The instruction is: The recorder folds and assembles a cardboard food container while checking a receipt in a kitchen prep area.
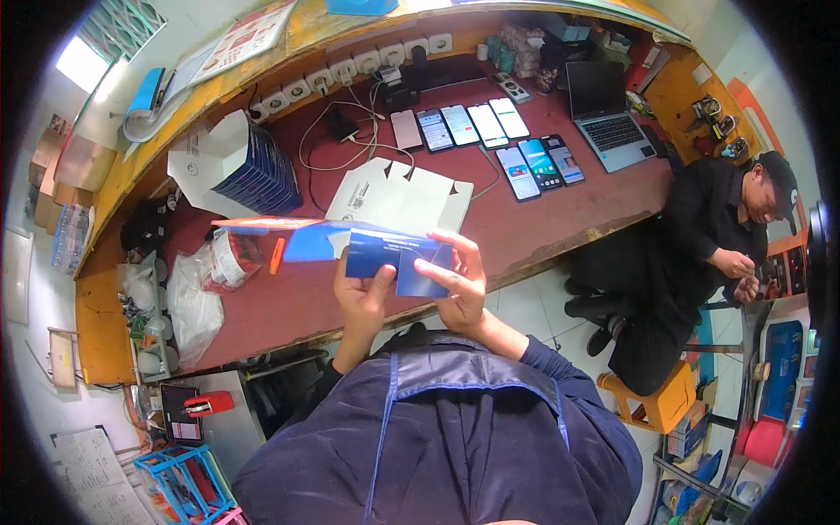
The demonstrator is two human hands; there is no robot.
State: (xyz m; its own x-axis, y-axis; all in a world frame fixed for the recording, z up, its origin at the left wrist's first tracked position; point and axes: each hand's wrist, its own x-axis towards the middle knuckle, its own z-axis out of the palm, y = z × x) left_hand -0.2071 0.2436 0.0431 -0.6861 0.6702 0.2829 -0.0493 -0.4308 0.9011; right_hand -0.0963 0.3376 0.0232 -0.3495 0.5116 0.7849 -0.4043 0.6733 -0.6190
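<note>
I hold blue printed cardboard in front of me, above the near edge of the red-topped desk (542, 226). My left hand (359, 306) is closed on a folded blue card (371, 252), its thumb at the lower edge. A longer blue flap (313, 244) with an orange end reaches leftward behind that hand; whether it is joined to the card I cannot tell. My right hand (465, 287) pinches a smaller, square blue panel (417, 278) that overlaps the card. Behind them lies a flat white cardboard sheet (398, 199) with cut notches.
At the left stand a white open box (206, 157) and a stack of blue packs (261, 171). Several phones (459, 124), cables and a laptop (604, 122) occupy the desk's far side. A plastic bag (194, 306) lies left. A person (691, 236) sits at the right.
</note>
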